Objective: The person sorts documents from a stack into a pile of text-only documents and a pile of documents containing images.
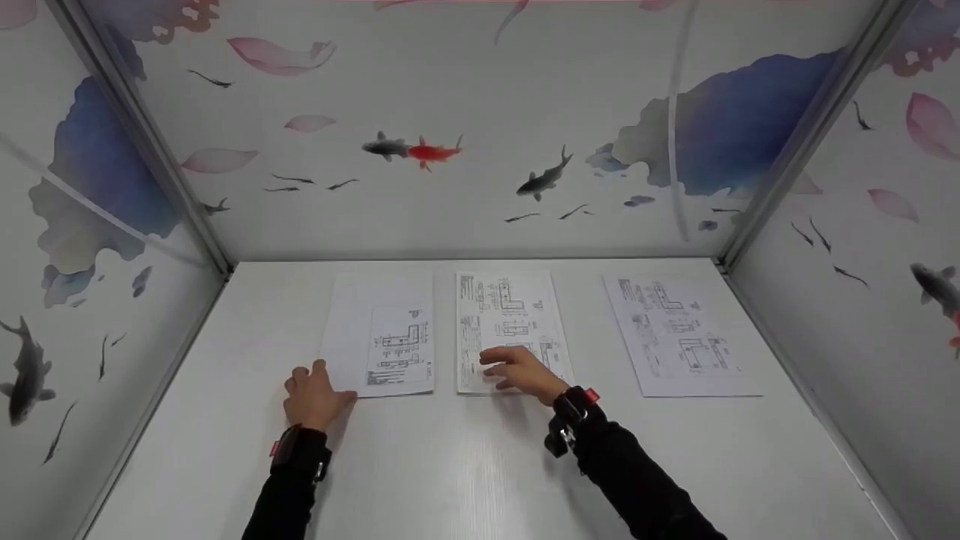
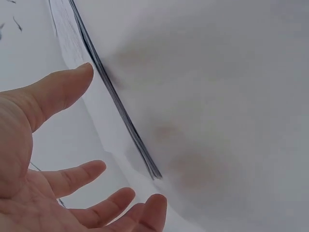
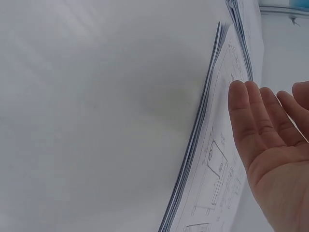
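Observation:
Three stacks of printed drawing sheets lie in a row on a white table. At the lower left corner of the left stack (image 1: 349, 322) is my left hand (image 1: 311, 397), thumb at its near edge and fingers spread. In the left wrist view, the thumb and fingers of that hand (image 2: 63, 101) are apart, beside the edge of the stack (image 2: 120, 104). My right hand (image 1: 523, 373) is over the near part of the middle stack (image 1: 487, 300), fingers extended. The right wrist view has this hand (image 3: 275, 145) with straight fingers beside the stack's layered edge (image 3: 195, 145), gripping nothing.
The right stack of drawings (image 1: 686, 352) lies apart from both hands. Printed panels with fish and petals (image 1: 450, 90) wall the table (image 1: 450, 465) at the back and on both sides. Dark cameras (image 1: 559, 435) are strapped to the wrists.

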A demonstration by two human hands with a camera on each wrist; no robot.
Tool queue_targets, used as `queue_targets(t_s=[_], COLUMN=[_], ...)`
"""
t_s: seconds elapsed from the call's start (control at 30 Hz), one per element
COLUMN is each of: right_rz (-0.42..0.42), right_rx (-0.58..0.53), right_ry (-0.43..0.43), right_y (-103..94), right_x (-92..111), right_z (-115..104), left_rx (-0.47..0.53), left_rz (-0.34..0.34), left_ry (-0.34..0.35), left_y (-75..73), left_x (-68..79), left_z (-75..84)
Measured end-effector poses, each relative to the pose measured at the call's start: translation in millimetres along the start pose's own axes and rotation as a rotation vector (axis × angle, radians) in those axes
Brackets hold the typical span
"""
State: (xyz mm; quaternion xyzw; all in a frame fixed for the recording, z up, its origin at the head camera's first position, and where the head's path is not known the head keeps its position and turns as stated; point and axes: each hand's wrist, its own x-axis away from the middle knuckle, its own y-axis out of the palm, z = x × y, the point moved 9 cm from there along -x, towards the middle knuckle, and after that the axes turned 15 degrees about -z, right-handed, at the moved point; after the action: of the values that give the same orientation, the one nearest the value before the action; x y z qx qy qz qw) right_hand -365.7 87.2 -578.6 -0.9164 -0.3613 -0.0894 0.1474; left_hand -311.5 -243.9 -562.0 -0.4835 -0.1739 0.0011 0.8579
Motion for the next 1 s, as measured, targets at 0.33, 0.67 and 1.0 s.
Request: queue_targets(t_s=[0.33,0.67,1.0], right_rz=[0.214,0.472,0.709], right_rx=[0.241,0.374,0.586], right_ry=[-0.029,0.114,0.268], right_y=[-41.1,-86.3,-132.5], right_x=[24.0,55.9,97.3], right_z=[0.8,20.2,44.7], left_rx=[-0.007,0.016,0.036], left_rz=[0.076,0.026,-0.016], left_ry=[0.074,0.161,0.245], left_y=[3.0,24.3,45.0], left_x=[2.5,4.2,14.3], left_z=[33.5,62.8,89.8])
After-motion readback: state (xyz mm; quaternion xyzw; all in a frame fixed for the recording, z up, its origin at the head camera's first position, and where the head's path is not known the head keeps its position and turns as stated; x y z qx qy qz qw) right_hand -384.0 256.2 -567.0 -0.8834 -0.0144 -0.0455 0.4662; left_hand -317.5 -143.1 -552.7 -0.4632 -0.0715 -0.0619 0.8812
